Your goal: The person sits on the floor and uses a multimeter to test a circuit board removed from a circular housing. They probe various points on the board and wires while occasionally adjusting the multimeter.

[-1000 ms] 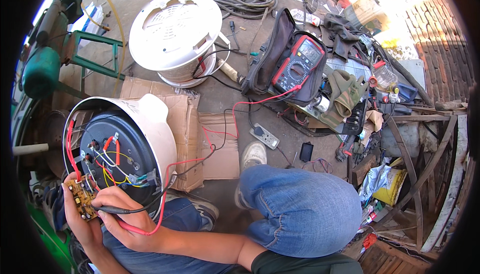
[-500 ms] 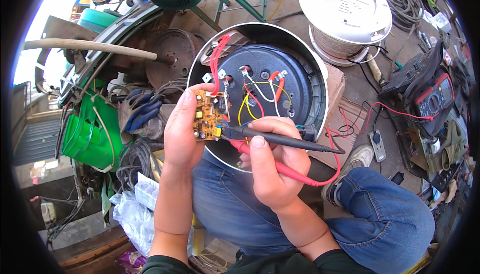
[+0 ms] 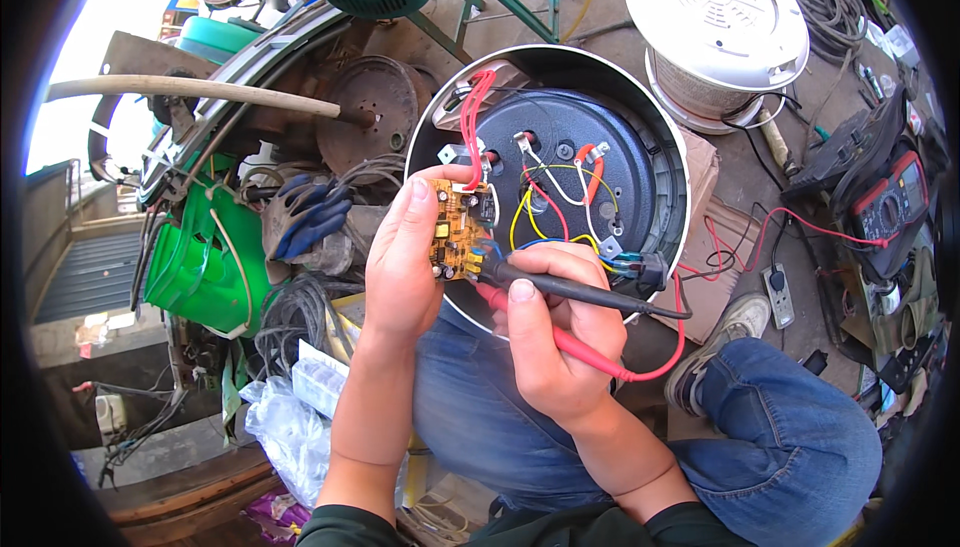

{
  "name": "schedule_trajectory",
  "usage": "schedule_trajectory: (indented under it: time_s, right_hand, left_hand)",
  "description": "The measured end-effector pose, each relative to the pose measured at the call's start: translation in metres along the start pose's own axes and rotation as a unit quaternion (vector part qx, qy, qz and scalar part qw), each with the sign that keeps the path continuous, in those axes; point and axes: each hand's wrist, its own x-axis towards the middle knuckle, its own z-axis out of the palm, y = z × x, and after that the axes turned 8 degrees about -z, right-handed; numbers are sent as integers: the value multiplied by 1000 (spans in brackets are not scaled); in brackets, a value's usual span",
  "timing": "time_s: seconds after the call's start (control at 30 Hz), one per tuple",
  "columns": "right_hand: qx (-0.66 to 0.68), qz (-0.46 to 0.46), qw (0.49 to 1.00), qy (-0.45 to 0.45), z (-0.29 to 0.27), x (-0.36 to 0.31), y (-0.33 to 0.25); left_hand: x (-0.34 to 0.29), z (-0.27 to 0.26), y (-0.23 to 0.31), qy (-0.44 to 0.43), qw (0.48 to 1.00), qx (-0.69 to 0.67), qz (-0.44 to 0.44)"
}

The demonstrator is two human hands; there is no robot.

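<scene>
My left hand [image 3: 405, 262] grips a small brown circuit board [image 3: 455, 222] by its left edge, with the component side facing up. Red wires [image 3: 476, 112] run from the board's top into an opened round appliance housing [image 3: 674, 167]. Closed around two multimeter probes, my right hand [image 3: 560, 347] holds the black probe [image 3: 590, 293] above the red probe [image 3: 585, 351]. Both tips meet the lower right part of the board, close together; their exact contact points are too small to make out. Inside the housing, a dark round body [image 3: 570, 147] carries terminals and coloured wires.
At the right, a red-and-black multimeter [image 3: 890, 209] sits in a dark case, its leads trailing across cardboard. A white round appliance part [image 3: 720, 7] stands at the back. Left are a green bucket [image 3: 200, 267], gloves [image 3: 305, 217] and a clear plastic bag [image 3: 290, 437].
The whole view has shifted, so the scene sits slightly farther right in the picture. Both hands keep their grips, with the probe tips still at the board's lower right.
</scene>
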Motion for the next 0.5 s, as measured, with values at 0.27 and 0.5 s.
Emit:
schedule_trajectory:
  time_s: [0.27, 0.5]
  right_hand:
    - [-22, -17, 1000, -8, 1, -1, -1]
    - [-19, -33, 999, 6, 3, -3, 4]
  left_hand:
    - [-1, -2, 2, 0, 1000, 0, -4]
    - [0, -2, 1, -4, 1000, -9, -3]
